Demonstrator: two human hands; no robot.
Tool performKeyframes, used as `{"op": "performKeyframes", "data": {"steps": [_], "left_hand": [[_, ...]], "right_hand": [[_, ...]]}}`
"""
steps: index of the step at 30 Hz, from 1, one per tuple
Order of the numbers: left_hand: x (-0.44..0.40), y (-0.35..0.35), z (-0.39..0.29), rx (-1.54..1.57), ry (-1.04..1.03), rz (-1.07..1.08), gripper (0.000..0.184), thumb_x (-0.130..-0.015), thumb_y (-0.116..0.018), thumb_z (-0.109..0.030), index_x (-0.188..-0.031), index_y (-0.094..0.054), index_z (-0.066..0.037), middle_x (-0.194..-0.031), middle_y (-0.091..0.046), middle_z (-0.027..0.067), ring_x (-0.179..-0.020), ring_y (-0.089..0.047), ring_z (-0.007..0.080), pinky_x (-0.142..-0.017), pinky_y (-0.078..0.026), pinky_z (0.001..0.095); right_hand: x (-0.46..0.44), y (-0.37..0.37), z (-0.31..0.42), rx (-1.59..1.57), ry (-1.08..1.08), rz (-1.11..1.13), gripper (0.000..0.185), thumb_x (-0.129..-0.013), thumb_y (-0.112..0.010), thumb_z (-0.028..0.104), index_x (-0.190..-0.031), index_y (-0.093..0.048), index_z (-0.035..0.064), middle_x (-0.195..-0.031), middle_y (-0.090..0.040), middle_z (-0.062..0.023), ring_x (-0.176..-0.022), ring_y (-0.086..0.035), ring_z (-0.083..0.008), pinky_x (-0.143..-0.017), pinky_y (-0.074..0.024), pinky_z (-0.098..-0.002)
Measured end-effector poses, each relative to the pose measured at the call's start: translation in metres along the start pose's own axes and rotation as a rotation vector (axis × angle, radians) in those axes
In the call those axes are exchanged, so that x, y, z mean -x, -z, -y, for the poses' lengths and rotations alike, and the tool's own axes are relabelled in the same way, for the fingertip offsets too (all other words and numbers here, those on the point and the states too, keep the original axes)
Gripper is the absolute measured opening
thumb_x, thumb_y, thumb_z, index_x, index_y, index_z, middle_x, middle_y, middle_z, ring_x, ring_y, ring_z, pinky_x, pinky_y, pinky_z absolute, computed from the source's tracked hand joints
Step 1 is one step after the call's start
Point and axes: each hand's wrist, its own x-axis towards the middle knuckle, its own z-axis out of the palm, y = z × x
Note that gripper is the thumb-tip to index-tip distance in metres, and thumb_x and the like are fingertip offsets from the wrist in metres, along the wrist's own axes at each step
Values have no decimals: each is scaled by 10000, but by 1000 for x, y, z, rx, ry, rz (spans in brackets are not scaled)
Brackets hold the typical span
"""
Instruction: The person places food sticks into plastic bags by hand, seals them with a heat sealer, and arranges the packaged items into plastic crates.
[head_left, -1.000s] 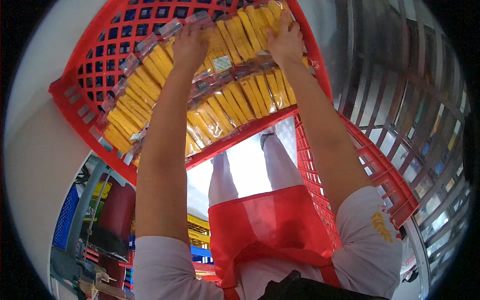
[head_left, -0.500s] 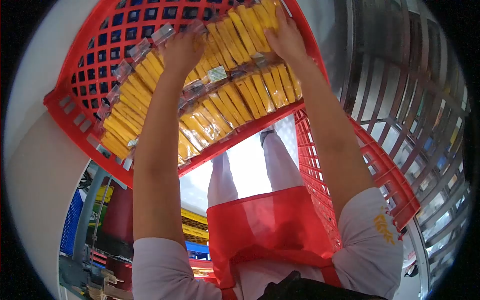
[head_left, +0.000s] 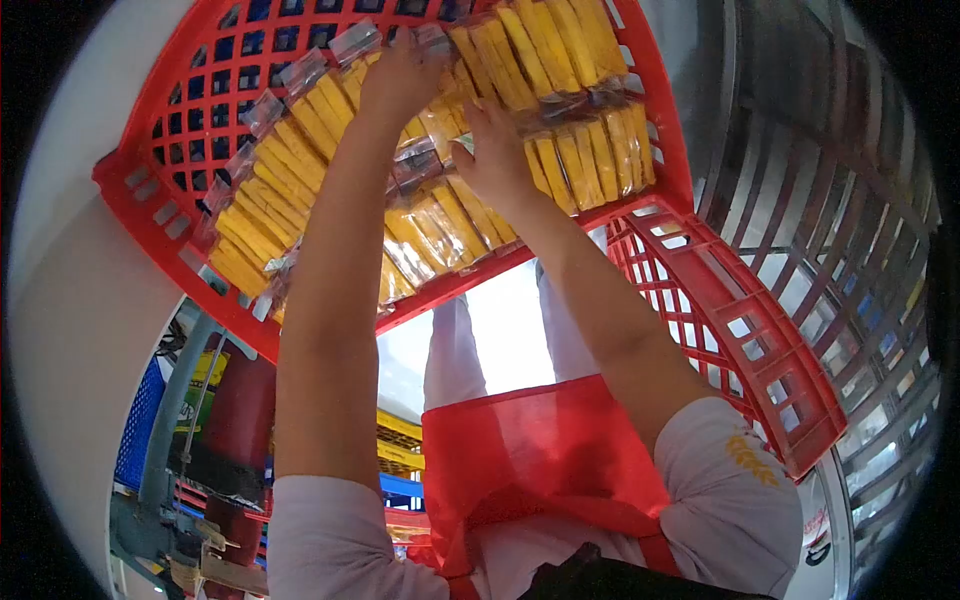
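Note:
A red plastic basket [head_left: 235, 318] is tilted in front of me, with rows of flat yellow food pieces in clear packets [head_left: 545, 50] standing on edge. My left hand [head_left: 398, 88] is in the upper row, its fingers bent over the tops of a packet; the fingertips are partly hidden. Close to its right, my right hand [head_left: 492, 160] lies over the middle of the rows. Its thumb and forefinger are apart, against the packets between the upper and lower row. The lower row [head_left: 590, 160] runs along the basket's near side.
A second red basket [head_left: 765, 330] stands below on the right, beside a slatted metal rack [head_left: 800, 190]. Yellow crates [head_left: 400, 440] and blue ones show lower down. On the left are a pale wall [head_left: 60, 270] and a blue mesh basket [head_left: 140, 425].
My right hand has moved left from the right end of the upper row to the middle, near my left hand. The basket and packets appear shifted slightly right in view.

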Motion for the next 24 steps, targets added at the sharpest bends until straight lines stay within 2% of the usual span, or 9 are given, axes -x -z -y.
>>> {"op": "performKeyframes", "data": {"steps": [3,5,8,12,14,18,21,23,24], "left_hand": [[-27,0,1,-42,26,110,457,-731,-518,-414,-933,-580,-8,-979,-571,182,-915,-541,346,-770,-432,409],[-39,2,-1,-169,137,343,434,-722,-512,-411,-877,-610,-17,-942,-585,189,-904,-554,319,-774,-433,397],[-52,-33,28,-250,-65,252,416,-722,-512,-413,-841,-619,-28,-946,-584,183,-897,-554,330,-775,-432,393],[-3,26,-7,-263,-231,44,417,-719,-506,-422,-855,-619,-45,-944,-582,188,-891,-554,334,-777,-432,391],[8,37,-9,181,-34,220,415,-732,-483,-420,-869,-617,-52,-939,-581,193,-898,-551,338,-781,-427,397],[-2,36,0,60,115,179,437,-749,-453,-443,-908,-612,-69,-930,-582,198,-897,-548,349,-780,-426,396],[-48,22,39,-145,-77,94,343,-774,-519,-379,-891,-591,-65,-774,-596,150,-753,-577,306,-640,-448,352],[-76,18,59,365,295,484,398,-792,-497,-407,-1015,-562,-83,-913,-586,180,-833,-576,302,-697,-449,339],[-84,13,71,363,297,486,398,-792,-497,-407,-1015,-562,-83,-913,-586,180,-833,-576,302,-697,-449,339]], "right_hand": [[5,-10,2,66,19,-54,530,-713,-576,147,-1163,-373,-46,-1167,-379,-253,-1109,-343,-396,-935,-297,-398],[7,-13,0,69,37,-66,551,-710,-578,151,-1174,-357,-47,-1182,-353,-265,-1119,-321,-410,-944,-282,-406],[11,-11,0,64,5,-41,579,-714,-571,146,-1200,-324,-50,-1200,-339,-270,-1124,-322,-407,-950,-273,-408],[17,-6,1,10,1,-65,632,-719,-593,182,-1220,-291,-58,-1220,-326,-276,-1130,-322,-407,-940,-284,-407],[16,-5,5,-53,-15,-69,654,-717,-606,200,-1221,-284,-63,-1222,-324,-280,-1132,-322,-407,-934,-291,-406],[10,-4,16,29,60,-188,703,-695,-637,226,-1230,-277,-52,-1185,-359,-275,-1084,-376,-401,-891,-336,-410],[-9,-6,29,181,103,-232,745,-689,-640,226,-1260,-233,-26,-1147,-392,-261,-1033,-417,-390,-856,-367,-411],[-24,-9,29,269,83,-215,767,-688,-638,226,-1276,-206,-10,-1127,-408,-252,-1006,-436,-383,-838,-383,-411],[-31,-10,27,347,35,-163,782,-692,-631,242,-1286,-184,3,-1125,-411,-247,-990,-447,-377,-825,-394,-408]]}}
